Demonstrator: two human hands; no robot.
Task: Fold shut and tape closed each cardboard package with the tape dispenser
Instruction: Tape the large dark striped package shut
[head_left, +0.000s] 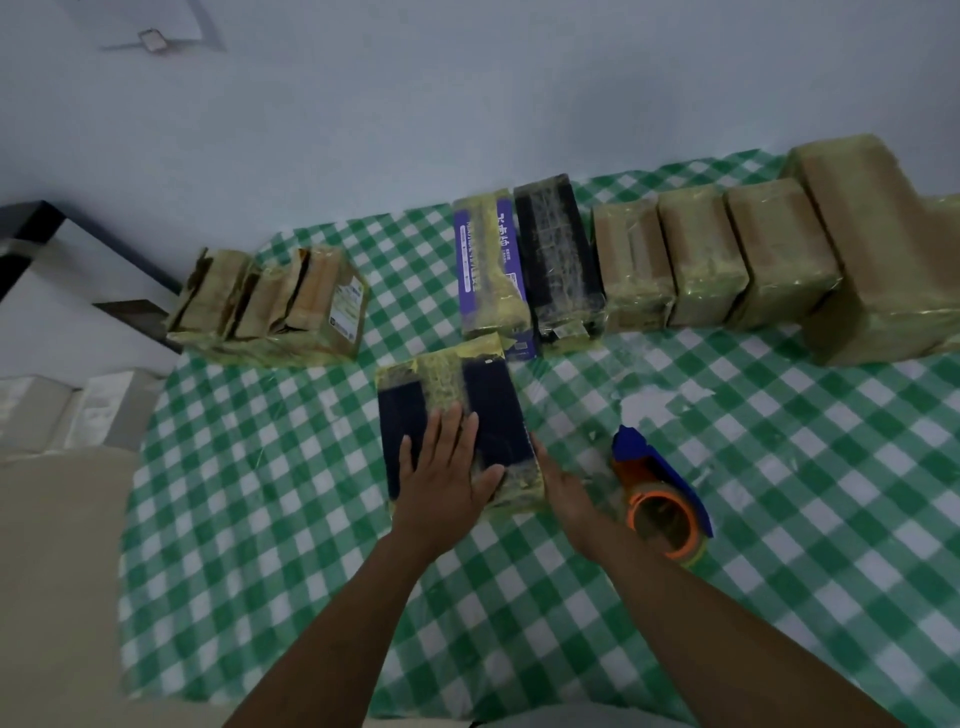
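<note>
A green and white checked cloth (260, 467) covers the surface, and the room past it looks pale grey-blue. Taped packages (701, 260) stand in a row at the far side. The dark package (498, 405) lies in the middle. The left hand (447, 473) lies flat on it, grip apart. The right hand (563, 488) touches its side, grip apart, just beside the tape dispenser (660, 488).

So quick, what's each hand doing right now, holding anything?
Left hand: open, pressed flat on top of the dark package.
Right hand: open, fingers straight against that package's right side, holding nothing; the tape dispenser lies beside it.
</note>
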